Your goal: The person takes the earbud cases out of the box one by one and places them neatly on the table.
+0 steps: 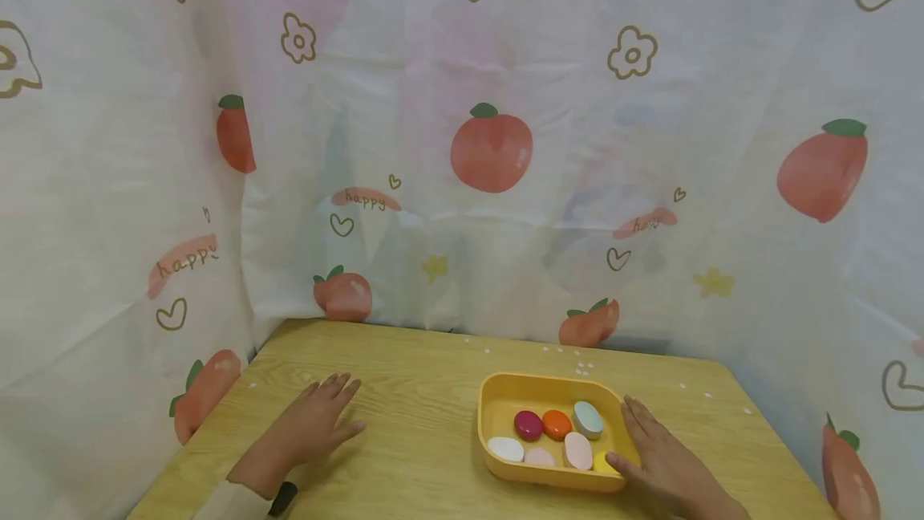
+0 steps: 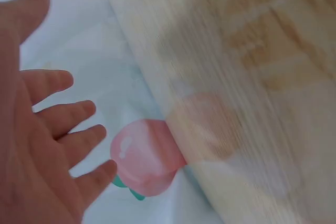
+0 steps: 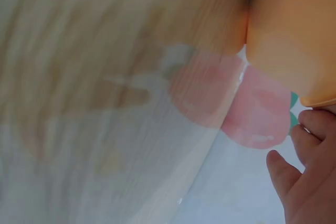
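A yellow rectangular tray [image 1: 498, 468] with rounded corners stands on the wooden table, right of the middle. Several smooth, glossy oval pieces lie in it: a dark pink one [image 1: 528, 425], an orange one [image 1: 557, 424], a pale blue-green one [image 1: 588, 420], a white one [image 1: 506, 449], a pale pink one [image 1: 578, 451] and a yellow one [image 1: 603, 462]. My right hand [image 1: 667, 460] is at the tray's right side, fingers extended along the wall, thumb over the near right corner. Well left of the tray, my left hand [image 1: 312, 424] holds nothing, its fingers straight and spread over the table.
Small white petal-like marks [image 1: 583, 367] dot the far part of the wooden table [image 1: 419, 400]. A white curtain [image 1: 404, 263] printed with fruit, hearts and flowers hangs behind the table and along both sides. A dark band [image 1: 284, 497] circles the left wrist.
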### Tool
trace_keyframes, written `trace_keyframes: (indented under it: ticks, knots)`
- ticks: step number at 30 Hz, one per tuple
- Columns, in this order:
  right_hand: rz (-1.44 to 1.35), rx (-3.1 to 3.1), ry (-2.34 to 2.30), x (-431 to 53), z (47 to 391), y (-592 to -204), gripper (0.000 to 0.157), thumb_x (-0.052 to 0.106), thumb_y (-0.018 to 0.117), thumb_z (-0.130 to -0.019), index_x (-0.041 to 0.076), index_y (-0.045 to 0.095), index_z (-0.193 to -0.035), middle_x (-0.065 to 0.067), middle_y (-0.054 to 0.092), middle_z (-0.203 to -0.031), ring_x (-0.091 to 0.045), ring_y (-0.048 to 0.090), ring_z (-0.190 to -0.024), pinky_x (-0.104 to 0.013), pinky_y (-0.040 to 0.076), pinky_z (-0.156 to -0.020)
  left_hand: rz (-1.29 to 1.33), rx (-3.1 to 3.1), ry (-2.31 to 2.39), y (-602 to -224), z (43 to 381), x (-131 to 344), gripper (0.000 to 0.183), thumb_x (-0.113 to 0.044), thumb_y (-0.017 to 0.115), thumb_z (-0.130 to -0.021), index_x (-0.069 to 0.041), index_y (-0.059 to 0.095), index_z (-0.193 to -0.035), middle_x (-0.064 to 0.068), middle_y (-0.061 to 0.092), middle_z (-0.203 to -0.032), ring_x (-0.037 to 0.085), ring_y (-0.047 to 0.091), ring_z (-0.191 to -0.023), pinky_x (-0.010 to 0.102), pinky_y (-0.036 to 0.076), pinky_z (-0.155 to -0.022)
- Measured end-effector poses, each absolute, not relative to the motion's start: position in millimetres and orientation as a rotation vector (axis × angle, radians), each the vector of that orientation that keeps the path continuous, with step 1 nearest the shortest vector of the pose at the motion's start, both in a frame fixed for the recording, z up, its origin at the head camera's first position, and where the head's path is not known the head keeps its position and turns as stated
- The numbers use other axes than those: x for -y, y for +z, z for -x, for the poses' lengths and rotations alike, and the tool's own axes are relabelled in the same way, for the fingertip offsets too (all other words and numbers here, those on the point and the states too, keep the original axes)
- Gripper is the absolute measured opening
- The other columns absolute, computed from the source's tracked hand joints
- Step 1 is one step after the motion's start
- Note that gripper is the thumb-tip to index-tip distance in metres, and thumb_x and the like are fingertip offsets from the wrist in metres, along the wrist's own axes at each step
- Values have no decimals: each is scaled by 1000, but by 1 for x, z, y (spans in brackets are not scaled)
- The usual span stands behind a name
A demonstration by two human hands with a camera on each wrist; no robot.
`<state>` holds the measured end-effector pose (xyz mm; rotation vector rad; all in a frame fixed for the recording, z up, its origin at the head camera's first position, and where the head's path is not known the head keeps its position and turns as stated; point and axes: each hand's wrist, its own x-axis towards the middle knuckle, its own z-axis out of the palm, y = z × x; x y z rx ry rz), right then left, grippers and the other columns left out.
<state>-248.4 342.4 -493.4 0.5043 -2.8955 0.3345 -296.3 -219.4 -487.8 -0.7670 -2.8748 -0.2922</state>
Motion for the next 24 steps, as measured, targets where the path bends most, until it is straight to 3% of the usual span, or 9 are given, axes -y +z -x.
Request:
trace_keyframes:
  ticks: [4, 6, 9, 12, 15, 18, 20, 22, 24]
  knots:
    - [-504, 2884, 339, -340, 248, -495, 82, 49, 59, -94, -12, 34, -144, -27, 28, -152, -45, 29, -137, -53, 28, -110, 825, 2768, -267, -484, 299, 211, 60, -43, 60, -96, 1, 53, -136, 21, 51, -137, 39, 48, -126, 55, 39, -101]
    - [-507, 2881, 346, -340, 248, -496, 82, 49, 58, -94, -12, 34, -144, -27, 27, -152, -44, 27, -137, -43, 18, -114, 844, 2720, -268, -482, 302, 205, 55, -38, 64, -95, 1, 56, -132, 19, 55, -132, 36, 54, -120, 51, 45, -97]
    - [-535, 2855, 319, -341, 249, -496, 82, 48, 58, -94, -14, 35, -142, -28, 28, -151, -45, 28, -137, -45, 19, -113, 862, 2695, -269, -480, 308, 193, 51, -35, 66, -94, -1, 58, -131, 16, 59, -129, 32, 57, -116, 47, 48, -95]
    - [-551, 2833, 309, -342, 249, -496, 82, 48, 58, -94, -15, 34, -142, -29, 28, -151, -45, 28, -136, -37, 13, -114, 898, 2676, -249, -478, 316, 180, 46, -32, 67, -94, -4, 60, -129, 12, 61, -126, 27, 59, -114, 43, 50, -93]
    - [-553, 2833, 319, -343, 249, -495, 82, 48, 58, -95, -16, 34, -142, -29, 28, -151, -46, 28, -136, -20, -1, -112, 952, 2657, -261, -476, 322, 168, 42, -31, 67, -94, -5, 61, -127, 10, 63, -123, 24, 61, -112, 41, 51, -91]
    - [-548, 2856, 336, -342, 249, -496, 83, 48, 57, -95, -16, 33, -142, -30, 27, -151, -47, 27, -136, -5, -12, -98, 997, 2646, -277, -475, 326, 157, 40, -31, 66, -95, -6, 62, -126, 8, 65, -120, 23, 62, -109, 40, 52, -89]
    - [-540, 2863, 334, -341, 250, -496, 83, 49, 58, -95, -16, 33, -142, -29, 28, -151, -47, 28, -136, -12, -8, -105, 1021, 2636, -267, -473, 328, 149, 39, -31, 65, -95, -7, 63, -125, 7, 65, -119, 22, 62, -108, 40, 52, -88]
    - [-531, 2872, 331, -341, 250, -497, 83, 49, 57, -95, -15, 33, -142, -29, 28, -151, -46, 27, -137, -28, 2, -115, 1047, 2624, -252, -470, 331, 141, 38, -32, 64, -96, -7, 64, -125, 6, 66, -116, 21, 63, -106, 38, 53, -87]
    - [-522, 2880, 332, -341, 250, -497, 83, 49, 57, -95, -15, 33, -143, -29, 27, -151, -46, 27, -137, -44, 14, -115, 1077, 2616, -255, -467, 333, 131, 37, -32, 64, -96, -7, 64, -124, 5, 66, -115, 20, 63, -105, 38, 53, -86]
